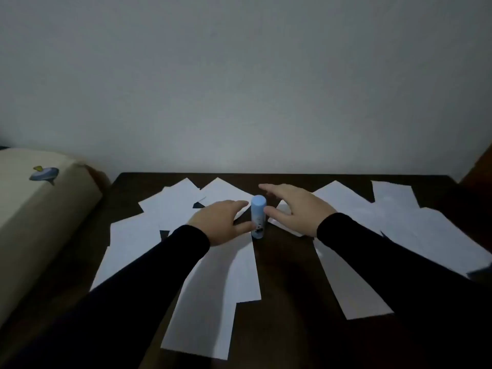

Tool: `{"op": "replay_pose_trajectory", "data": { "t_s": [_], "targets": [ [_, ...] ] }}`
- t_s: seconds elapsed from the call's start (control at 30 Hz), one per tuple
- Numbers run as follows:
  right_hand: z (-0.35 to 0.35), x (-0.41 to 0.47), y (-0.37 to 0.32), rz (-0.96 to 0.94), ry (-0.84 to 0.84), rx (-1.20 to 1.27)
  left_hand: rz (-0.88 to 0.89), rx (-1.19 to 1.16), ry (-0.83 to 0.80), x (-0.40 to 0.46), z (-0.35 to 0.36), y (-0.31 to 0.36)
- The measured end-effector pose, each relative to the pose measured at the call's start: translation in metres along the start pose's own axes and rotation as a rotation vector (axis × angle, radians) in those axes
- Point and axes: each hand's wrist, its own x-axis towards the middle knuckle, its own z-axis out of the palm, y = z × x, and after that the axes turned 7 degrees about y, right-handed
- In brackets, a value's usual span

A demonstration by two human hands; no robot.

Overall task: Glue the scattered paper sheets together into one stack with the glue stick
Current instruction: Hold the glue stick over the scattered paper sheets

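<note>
A: On the dark wooden table point(290, 275), centre: glue stick point(258, 217) standing upright, pale blue, cap on, small dark print low on the barrel. It sits between the two hands.

B: Contact with either hand?

A: Left hand point(221, 222), fingers straight and relaxed, reaching toward the stick; its thumb tip lies against or just beside the lower barrel, and I cannot tell which. Right hand point(295, 209) spread loose, fingers extended past the cap toward the wall point(239, 75), thumb tip just beside the upper barrel. Neither hand is wrapped round anything.

B: Sheets?

A: White paper sheets point(221, 288) scattered flat over the table, several overlapping. One cluster far left, a long pair running toward the near edge under the left forearm, more spread out to the right under and beyond the right forearm. The stick's base is at the far corner of the central sheet.

B: Anything else in frame?

A: Black sleeves point(386, 262) on both arms. At the left, off the table, a beige cushion point(40, 209) with a small blue printed figure on its top face.
</note>
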Motion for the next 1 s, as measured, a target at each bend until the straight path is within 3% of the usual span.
{"op": "replay_pose_trajectory", "data": {
  "t_s": [0.17,0.33,0.43,0.57,0.67,0.73,1.0],
  "targets": [
    [0.039,-0.003,-0.001,0.024,0.088,0.180,0.030,-0.299,0.083,0.005,0.041,-0.001],
    [0.068,-0.007,0.001,0.133,0.403,0.449,-0.030,-0.545,0.245,-0.001,0.073,0.004],
    [0.074,-0.017,0.001,0.189,0.526,0.567,-0.042,-0.563,0.291,-0.010,0.082,0.012],
    [0.075,-0.039,-0.006,0.481,0.730,0.933,-0.120,-0.706,0.335,-0.034,0.087,0.036],
    [0.089,-0.062,-0.013,0.752,0.738,1.047,-0.113,-0.742,0.331,-0.059,0.101,0.056],
    [0.097,-0.076,-0.015,0.814,0.740,1.062,-0.094,-0.790,0.357,-0.076,0.109,0.065],
    [0.100,-0.096,-0.013,0.761,0.715,1.102,-0.159,-0.945,0.355,-0.090,0.105,0.073]
  ]
}}
